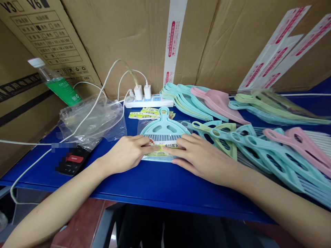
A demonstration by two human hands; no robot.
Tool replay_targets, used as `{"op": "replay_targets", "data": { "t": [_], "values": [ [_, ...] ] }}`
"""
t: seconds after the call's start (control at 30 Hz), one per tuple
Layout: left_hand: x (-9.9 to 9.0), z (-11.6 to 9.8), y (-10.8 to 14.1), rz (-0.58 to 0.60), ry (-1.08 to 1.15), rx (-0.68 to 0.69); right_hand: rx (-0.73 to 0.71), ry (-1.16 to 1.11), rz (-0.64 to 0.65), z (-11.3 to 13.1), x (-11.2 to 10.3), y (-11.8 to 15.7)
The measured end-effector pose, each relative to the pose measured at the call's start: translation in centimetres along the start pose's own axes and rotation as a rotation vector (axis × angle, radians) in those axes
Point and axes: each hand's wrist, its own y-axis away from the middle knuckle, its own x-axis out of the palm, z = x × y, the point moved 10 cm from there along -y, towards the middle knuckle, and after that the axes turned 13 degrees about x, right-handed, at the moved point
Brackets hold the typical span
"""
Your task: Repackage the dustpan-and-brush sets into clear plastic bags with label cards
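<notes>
A light-blue dustpan and brush set point(163, 128) lies in a clear bag on the blue table, its handle pointing away from me. A white, green and yellow label point(165, 142) rests across the bristles, partly covered by my fingers. My left hand point(131, 151) is closed at the set's left side, its index finger reaching onto the label. From the right, my right hand point(198, 153) grips the other side, with its index finger on the label and its thumb near the lower edge. The two index fingertips nearly meet.
Loose brushes point(269, 151) and stacked dustpans point(191, 100) lie at the right. Paper labels point(144, 113) and a power strip point(157, 100) are behind the set. Clear bags point(95, 117), a phone point(74, 160), a bottle point(60, 88) and white cables occupy the left. Cardboard boxes point(139, 34) stand behind.
</notes>
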Motion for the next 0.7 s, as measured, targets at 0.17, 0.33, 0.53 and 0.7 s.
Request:
{"op": "replay_targets", "data": {
  "t": [0.17, 0.33, 0.53, 0.7],
  "values": [
    [0.4, 0.0, -0.1, 0.030, -0.011, -0.008, -0.007, 0.004, 0.006, 0.0, 0.1, 0.1],
    [0.9, 0.4, -0.1, 0.078, -0.010, -0.039, 0.010, -0.018, 0.038, -0.2, 0.3, 0.0],
    [1.1, 0.4, 0.0, 0.108, -0.015, -0.048, 0.032, -0.064, 0.054, -0.5, 0.3, 0.0],
    [1.1, 0.3, -0.1, 0.113, -0.017, -0.055, 0.027, -0.015, 0.055, -0.4, 0.5, 0.2]
  ]
}}
